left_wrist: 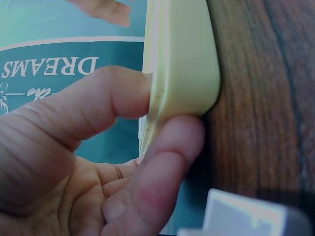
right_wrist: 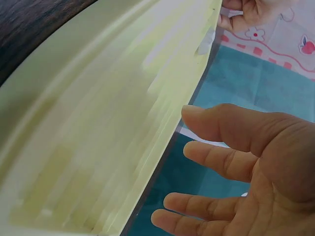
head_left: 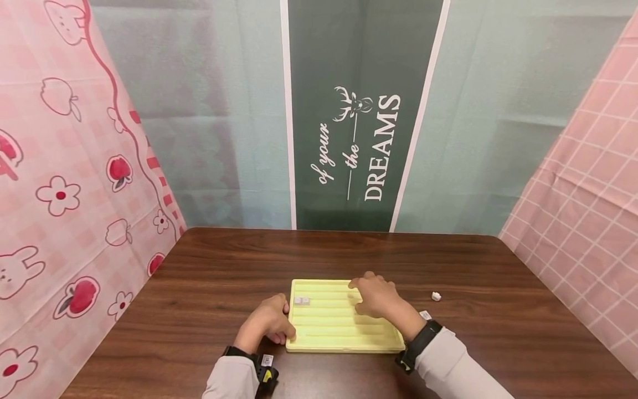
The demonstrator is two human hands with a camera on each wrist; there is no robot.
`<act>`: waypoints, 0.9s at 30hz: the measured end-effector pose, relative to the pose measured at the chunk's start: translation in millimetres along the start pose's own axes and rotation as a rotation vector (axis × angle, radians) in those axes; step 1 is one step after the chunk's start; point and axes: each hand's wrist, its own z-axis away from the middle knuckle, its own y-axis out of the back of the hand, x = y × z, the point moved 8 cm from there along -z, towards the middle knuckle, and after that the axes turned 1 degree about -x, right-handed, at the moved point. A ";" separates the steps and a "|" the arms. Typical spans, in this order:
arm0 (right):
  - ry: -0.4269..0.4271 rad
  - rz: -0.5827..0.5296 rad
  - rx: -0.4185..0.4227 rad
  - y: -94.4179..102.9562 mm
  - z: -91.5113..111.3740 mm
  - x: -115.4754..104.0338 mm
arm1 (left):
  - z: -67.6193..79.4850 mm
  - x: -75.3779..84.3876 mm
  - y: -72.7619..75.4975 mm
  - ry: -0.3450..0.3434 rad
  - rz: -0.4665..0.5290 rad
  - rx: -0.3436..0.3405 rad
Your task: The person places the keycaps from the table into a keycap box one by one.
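The left hand [head_left: 269,320] pinches the yellow tray [head_left: 329,321]; the right hand [head_left: 377,297] spreads over it; pale squares [head_left: 302,301] sit inside, a white lump [head_left: 436,296] right of it.

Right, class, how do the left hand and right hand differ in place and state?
The left hand pinches the yellow grooved tray; the right hand holds nothing. The left hand is at the tray's left end; the right hand is over its right half. Both have black wrist straps.
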 end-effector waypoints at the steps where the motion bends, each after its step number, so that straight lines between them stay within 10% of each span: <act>1: -0.001 -0.006 0.001 0.2 0.5 1.7 | 0.0 0.0 0.1 0.001 0.000 0.000; 27: -0.055 -0.076 -0.016 -6.1 22.6 51.8 | -0.7 -0.5 -0.1 0.007 0.000 -0.017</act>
